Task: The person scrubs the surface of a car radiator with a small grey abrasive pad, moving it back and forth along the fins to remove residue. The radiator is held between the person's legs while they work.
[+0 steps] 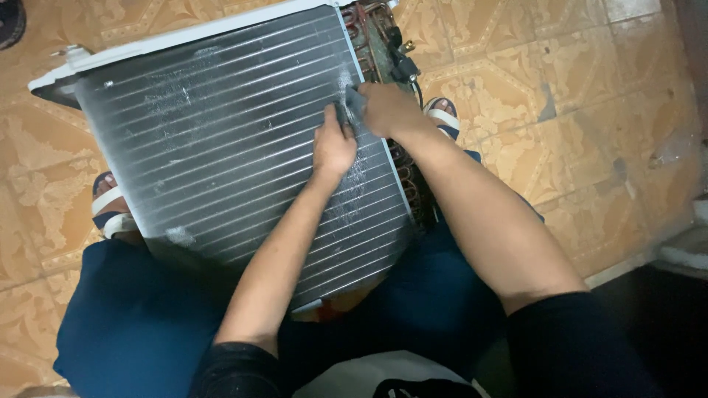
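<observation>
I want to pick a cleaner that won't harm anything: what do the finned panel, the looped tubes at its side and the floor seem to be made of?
Finned panel: thin, dull grey metal, likely aluminium, judging by the fine ribbing.
Looped tubes: reddish-brown metal, probably copper.
Floor: glazed ceramic tile, going by the printed tan pattern and grout lines.

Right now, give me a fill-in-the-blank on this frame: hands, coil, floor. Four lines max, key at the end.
1. Both hands meet near the coil's ____ edge.
2. The right hand and left hand grip a small ____ tool.
3. The coil leans on the person's ____.
4. The floor is covered in patterned ____.

Missing words: right; grey; lap; tiles
</observation>
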